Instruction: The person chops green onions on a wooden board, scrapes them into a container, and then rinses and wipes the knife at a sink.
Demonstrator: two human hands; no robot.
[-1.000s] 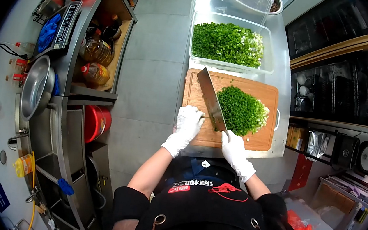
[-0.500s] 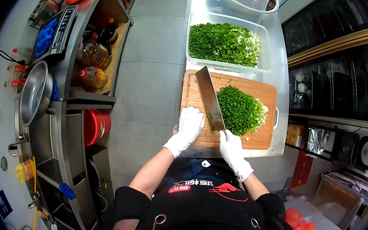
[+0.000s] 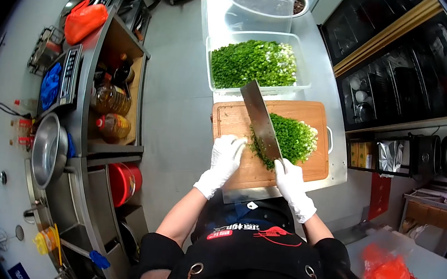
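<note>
My right hand [image 3: 291, 185], in a white glove, grips the handle of a cleaver [image 3: 261, 119]. The broad blade lies slantwise over a wooden cutting board [image 3: 231, 119], its far end pointing away from me. Chopped scallions [image 3: 292, 138] are heaped against the blade's right side, darker green near the blade and pale at the right. Some green bits show along the blade's left edge. My left hand [image 3: 225, 159], also gloved in white, is at the board's left edge with fingers curled in. Whether a small bit is between them is hidden.
Beyond the board stands a clear plastic container [image 3: 304, 66] of chopped scallions, with a lid [image 3: 249, 13] behind it. A large bowl [image 3: 305, 3] of dark brown pieces is farther back. A steel counter with a metal basin [image 3: 48, 150] runs along the left; a dark cabinet [image 3: 408, 67] is at right.
My view has shifted and turned slightly. The cleaver has moved against the scallion heap, which looks narrower and partly covered by the blade. My left hand stays at the board's left edge.
</note>
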